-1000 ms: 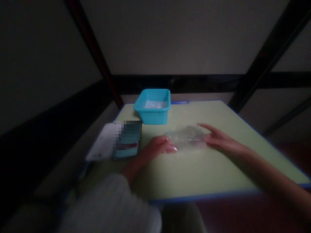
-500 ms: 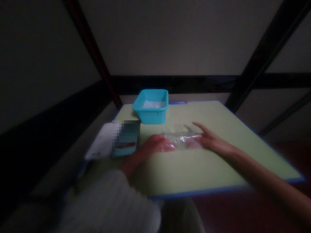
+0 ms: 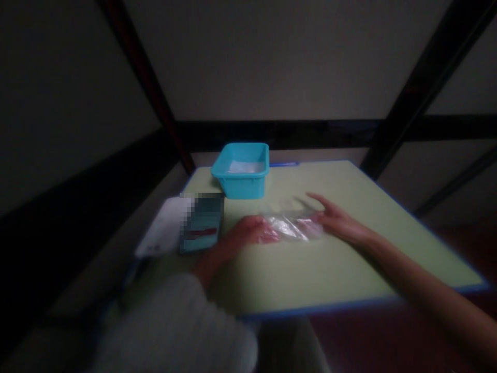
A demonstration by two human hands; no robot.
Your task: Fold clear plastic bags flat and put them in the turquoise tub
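Observation:
A clear plastic bag [image 3: 292,226] lies crumpled on the pale green table [image 3: 310,269], between my two hands. My left hand [image 3: 243,234], with a light sleeve on its forearm, grips the bag's left end with curled fingers. My right hand [image 3: 334,218] rests on the bag's right end, fingers stretched out and apart over the plastic. The scene is dim and slightly blurred.
A turquoise plastic bin [image 3: 241,169] with something white inside stands at the table's far left. A white sheet [image 3: 162,228] and a teal box [image 3: 202,224] lie at the left edge. Dark frame bars [image 3: 411,98] rise behind the table.
The bag has been gathered narrower between my hands; my right hand has slid left along it. The view has shifted slightly.

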